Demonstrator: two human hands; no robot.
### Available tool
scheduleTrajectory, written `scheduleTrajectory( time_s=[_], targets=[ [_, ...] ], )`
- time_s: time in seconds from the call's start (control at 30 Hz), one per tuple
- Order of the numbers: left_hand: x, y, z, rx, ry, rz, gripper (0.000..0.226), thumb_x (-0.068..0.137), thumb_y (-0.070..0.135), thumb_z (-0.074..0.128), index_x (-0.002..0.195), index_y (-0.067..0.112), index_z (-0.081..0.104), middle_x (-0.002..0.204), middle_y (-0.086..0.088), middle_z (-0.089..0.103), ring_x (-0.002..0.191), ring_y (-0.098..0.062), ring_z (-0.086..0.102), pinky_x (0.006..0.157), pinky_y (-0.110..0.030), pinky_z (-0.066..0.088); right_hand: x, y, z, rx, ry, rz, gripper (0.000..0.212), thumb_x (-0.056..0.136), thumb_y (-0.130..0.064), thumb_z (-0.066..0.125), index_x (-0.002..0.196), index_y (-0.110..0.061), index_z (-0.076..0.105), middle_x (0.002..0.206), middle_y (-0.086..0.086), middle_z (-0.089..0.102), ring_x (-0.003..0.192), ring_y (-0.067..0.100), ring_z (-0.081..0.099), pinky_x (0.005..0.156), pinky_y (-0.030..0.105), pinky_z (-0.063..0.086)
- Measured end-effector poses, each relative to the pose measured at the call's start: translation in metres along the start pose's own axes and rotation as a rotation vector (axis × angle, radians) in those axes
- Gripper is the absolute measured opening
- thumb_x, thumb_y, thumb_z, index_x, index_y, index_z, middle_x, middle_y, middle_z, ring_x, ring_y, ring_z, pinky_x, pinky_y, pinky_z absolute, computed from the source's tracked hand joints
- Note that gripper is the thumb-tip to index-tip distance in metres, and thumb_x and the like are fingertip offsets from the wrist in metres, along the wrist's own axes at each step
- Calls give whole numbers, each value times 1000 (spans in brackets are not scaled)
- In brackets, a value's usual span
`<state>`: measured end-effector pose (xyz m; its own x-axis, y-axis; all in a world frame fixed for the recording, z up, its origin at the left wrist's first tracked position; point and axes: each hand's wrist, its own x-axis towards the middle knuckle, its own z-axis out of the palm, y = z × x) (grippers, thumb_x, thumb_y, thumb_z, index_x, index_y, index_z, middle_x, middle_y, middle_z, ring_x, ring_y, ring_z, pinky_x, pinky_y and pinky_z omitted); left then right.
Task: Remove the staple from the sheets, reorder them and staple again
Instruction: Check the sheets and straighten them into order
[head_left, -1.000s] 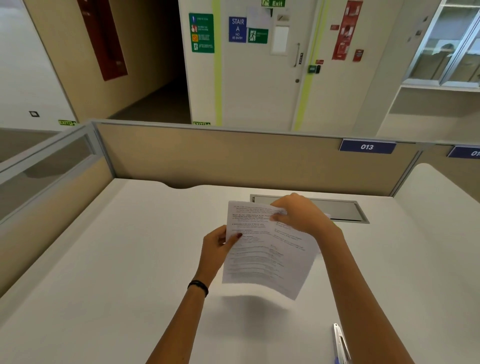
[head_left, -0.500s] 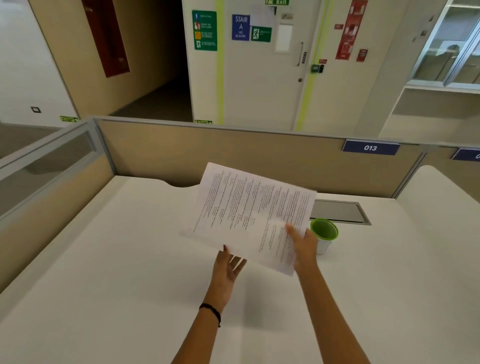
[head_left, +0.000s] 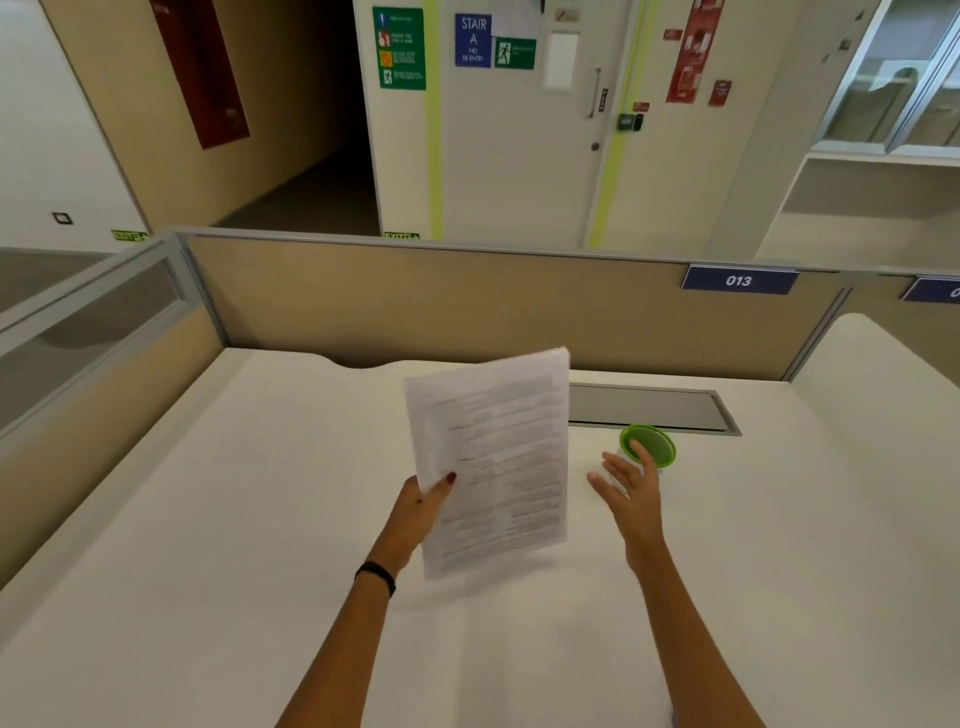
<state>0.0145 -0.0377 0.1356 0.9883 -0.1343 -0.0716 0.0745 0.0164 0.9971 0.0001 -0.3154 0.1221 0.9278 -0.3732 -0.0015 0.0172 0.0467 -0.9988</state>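
A stack of printed white sheets is held upright above the white desk, slightly blurred. My left hand grips the stack at its left edge, thumb on the front page. My right hand hovers just right of the sheets with fingers spread, touching nothing. No staple or stapler is visible; a bluish sliver at the bottom edge beside my right forearm cannot be identified.
A green-rimmed cup stands just behind my right hand. A grey cable hatch is set into the desk's back. Beige partitions wall the desk at the back and left, with a "013" label.
My right hand has let go of the sheets and moved right. My left hand now holds the stack alone, turned from lying tilted to upright.
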Motion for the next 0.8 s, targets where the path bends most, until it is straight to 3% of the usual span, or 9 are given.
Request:
scheduleTrajectory(
  time_s=[0.1,0.2,0.3,0.43,0.67,0.8],
  targets=[
    [-2,1,-6,108,-158,-3,29,93,34,51,120,28,58,109,10,68,95,-3,66,71,-13,53,5,-9,3,-160,-226,-21,54,74,-16,76,122,-26,52,121,-6,60,115,8,55,94,30,46],
    [-4,2,-8,152,-214,-22,20,92,35,51,109,35,62,98,15,72,88,-3,68,66,-13,53,3,-14,13,-141,-362,7,42,67,-24,80,106,-23,65,112,-1,70,106,19,65,89,35,54],
    [-6,-2,-8,175,-189,-13,20,92,35,51,109,31,63,95,13,72,84,-4,69,63,-12,52,-4,-15,17,-145,-370,28,39,66,-25,81,103,-27,68,107,-5,72,98,16,68,81,35,58],
    [-8,-14,-2,137,-54,25,22,95,31,50,110,24,63,101,1,71,90,-12,68,69,-20,55,-17,-16,28,-136,-363,7,30,73,-13,77,93,-36,71,97,-13,74,90,11,70,64,21,57],
    [-13,-20,4,-38,165,88,16,84,24,68,97,34,66,88,14,74,82,-5,69,62,-16,54,-28,-25,47,-124,-305,-61,35,80,-7,69,94,-39,64,97,-12,69,85,1,68,61,17,56],
    [-16,-34,2,-52,189,37,29,72,17,79,92,33,66,84,15,73,80,1,68,60,-11,53,-32,-18,45,-143,-312,-60,32,79,-8,70,95,-35,64,98,-4,69,89,8,66,63,18,56]
  ],
)
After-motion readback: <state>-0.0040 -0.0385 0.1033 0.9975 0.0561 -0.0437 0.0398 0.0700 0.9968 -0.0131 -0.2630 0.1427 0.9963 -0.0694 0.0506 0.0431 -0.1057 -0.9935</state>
